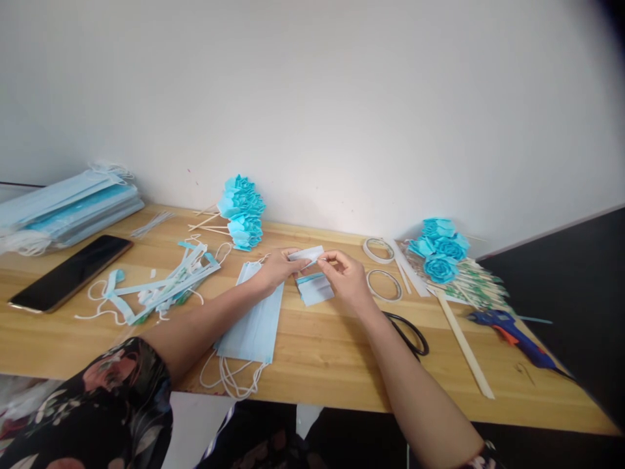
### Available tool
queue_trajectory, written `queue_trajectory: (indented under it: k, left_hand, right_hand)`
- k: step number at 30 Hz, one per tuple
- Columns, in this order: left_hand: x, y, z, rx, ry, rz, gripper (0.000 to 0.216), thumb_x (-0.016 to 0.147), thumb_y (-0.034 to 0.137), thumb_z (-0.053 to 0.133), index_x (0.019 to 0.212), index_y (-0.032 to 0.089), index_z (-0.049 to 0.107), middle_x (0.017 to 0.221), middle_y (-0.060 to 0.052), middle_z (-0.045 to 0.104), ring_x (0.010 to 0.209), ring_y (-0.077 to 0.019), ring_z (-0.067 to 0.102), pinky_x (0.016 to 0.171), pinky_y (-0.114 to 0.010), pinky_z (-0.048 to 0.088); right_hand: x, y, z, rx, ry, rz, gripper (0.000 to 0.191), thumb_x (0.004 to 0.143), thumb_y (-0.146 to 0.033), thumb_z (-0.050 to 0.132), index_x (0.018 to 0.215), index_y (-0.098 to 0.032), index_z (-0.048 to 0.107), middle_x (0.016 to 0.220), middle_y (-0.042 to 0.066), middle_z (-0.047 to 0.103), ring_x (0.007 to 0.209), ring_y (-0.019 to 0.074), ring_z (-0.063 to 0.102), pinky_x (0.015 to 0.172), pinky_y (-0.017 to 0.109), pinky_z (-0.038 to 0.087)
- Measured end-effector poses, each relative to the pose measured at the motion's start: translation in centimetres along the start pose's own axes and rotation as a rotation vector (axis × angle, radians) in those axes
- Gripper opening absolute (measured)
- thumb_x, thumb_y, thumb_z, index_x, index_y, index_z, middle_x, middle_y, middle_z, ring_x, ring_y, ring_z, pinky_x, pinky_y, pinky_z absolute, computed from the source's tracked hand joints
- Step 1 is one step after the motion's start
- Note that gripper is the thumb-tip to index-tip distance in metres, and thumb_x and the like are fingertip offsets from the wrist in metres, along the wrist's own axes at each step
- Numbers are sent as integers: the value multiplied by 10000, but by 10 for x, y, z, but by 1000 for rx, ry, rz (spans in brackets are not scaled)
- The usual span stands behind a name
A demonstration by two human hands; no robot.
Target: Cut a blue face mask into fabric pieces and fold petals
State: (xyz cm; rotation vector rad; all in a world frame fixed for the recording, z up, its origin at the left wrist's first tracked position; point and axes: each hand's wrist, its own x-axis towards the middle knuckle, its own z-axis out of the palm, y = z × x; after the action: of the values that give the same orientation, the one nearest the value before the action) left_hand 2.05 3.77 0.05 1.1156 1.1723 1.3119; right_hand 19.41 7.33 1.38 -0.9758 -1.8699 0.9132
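Note:
My left hand (277,267) and my right hand (346,273) meet over the middle of the wooden table (317,352). Both pinch a small folded piece of light blue mask fabric (307,256) between fingertips. Just below it another cut blue piece (314,288) lies by my right hand. A whole blue face mask (256,319) with white ear loops lies under my left forearm.
A stack of masks (68,208) and a phone (71,271) lie at the left, cut strips (161,286) beside them. Blue fabric roses (241,212) stand at the wall, more roses (439,251) on sticks at the right. Tape rolls (384,284), scissors (410,332) and a glue gun (512,332) lie right.

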Motion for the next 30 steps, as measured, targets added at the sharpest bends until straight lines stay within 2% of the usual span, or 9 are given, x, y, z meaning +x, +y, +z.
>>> queue_trajectory:
  k: [8,13,19,24,30]
  left_hand:
    - [1,-2,0,-35,-29,-2,385,609,456,785,760,127,656,651,-21,618,581,-114,524,548,-234,380]
    - [3,-7,-1,-37,-10,2,392,589,455,794,747,127,648,610,8,575,550,-96,481,531,-223,351]
    - [2,-4,0,-32,-3,10,417,584,453,799,801,122,667,622,9,579,536,-89,466,516,-222,346]
    - [-1,4,3,-51,-21,34,459,662,504,736,894,111,687,719,-29,629,566,-102,501,530,-235,395]
    - [-1,3,5,-6,23,65,474,624,376,785,999,113,662,682,9,602,540,-82,478,506,-209,381]
  right_hand:
    - [-1,-5,0,-36,9,9,135,775,-321,590,781,-195,636,721,6,677,567,137,582,518,234,418]
    - [0,-3,1,-55,22,13,123,781,-305,585,800,-190,625,765,15,686,607,144,609,560,240,436]
    - [1,3,3,13,22,16,232,795,-329,599,983,-195,613,857,41,696,668,165,635,619,272,467]
    - [1,1,2,36,17,-5,293,805,-295,586,1082,-202,600,878,36,700,680,161,629,643,276,471]
    - [1,2,3,13,44,-10,320,801,-290,596,1110,-208,606,855,28,676,685,155,612,660,279,473]
